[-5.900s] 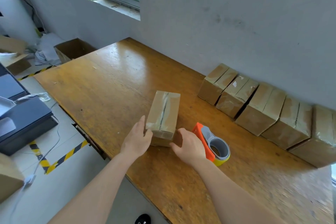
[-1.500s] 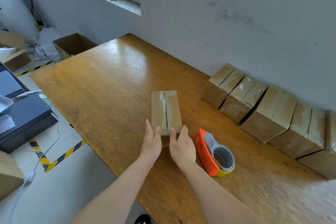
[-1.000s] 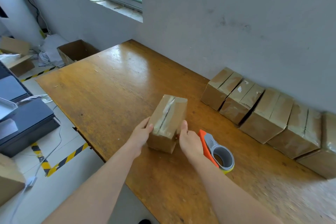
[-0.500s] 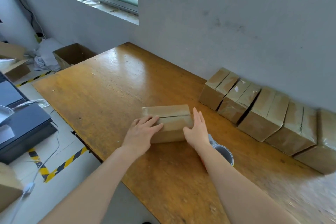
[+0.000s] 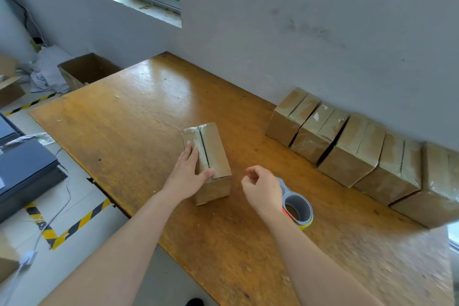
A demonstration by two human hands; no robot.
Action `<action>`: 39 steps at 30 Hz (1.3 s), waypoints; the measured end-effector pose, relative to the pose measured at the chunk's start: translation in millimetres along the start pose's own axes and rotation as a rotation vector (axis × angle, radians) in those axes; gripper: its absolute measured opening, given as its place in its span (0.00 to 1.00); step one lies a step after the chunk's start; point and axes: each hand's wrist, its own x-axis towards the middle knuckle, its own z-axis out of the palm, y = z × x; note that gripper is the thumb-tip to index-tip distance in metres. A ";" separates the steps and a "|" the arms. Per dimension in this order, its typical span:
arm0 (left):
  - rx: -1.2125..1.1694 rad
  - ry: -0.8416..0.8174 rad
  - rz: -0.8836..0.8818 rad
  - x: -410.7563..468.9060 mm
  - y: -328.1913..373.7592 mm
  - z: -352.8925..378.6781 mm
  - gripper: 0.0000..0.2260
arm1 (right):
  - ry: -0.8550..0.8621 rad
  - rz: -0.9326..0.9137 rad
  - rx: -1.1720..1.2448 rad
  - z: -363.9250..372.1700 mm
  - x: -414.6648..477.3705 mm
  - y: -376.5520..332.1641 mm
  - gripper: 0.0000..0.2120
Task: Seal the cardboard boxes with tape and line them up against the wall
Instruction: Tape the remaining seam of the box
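Observation:
A small cardboard box (image 5: 215, 154) with tape along its top seam lies on the wooden table (image 5: 129, 126), its long side pointing away from me. My left hand (image 5: 187, 174) rests flat on the box's left top edge, thumb across the near end. My right hand (image 5: 262, 187) hovers to the right of the box, fingers loosely curled and holding nothing. Just behind and below that hand sits an orange tape dispenser (image 5: 296, 208) with a grey roll. Several taped boxes (image 5: 347, 149) stand in a row against the grey wall.
An open cardboard carton (image 5: 85, 72) stands on the floor past the table's far left corner, beside crumpled paper. A dark machine (image 5: 22, 169) sits left of the table, with yellow-black floor tape (image 5: 74, 223) and a cable nearby. A window ledge runs along the wall above.
The box was turned from lying crosswise to pointing away from me. My right hand has come off the box and now hovers over the tape dispenser; my left hand stays on the box.

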 end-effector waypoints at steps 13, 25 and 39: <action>-0.058 0.105 0.052 -6.7 7.3 6.5 0.23 | -0.186 0.323 -0.413 -16.5 -13.5 71.3 0.12; -0.961 0.025 0.229 -41.1 67.0 -40.4 0.25 | -0.182 -0.110 0.457 -70.8 -15.7 -30.6 0.14; -1.062 -0.019 0.033 -53.9 60.4 -60.1 0.10 | -0.312 -0.197 0.376 -69.0 -11.8 -47.5 0.29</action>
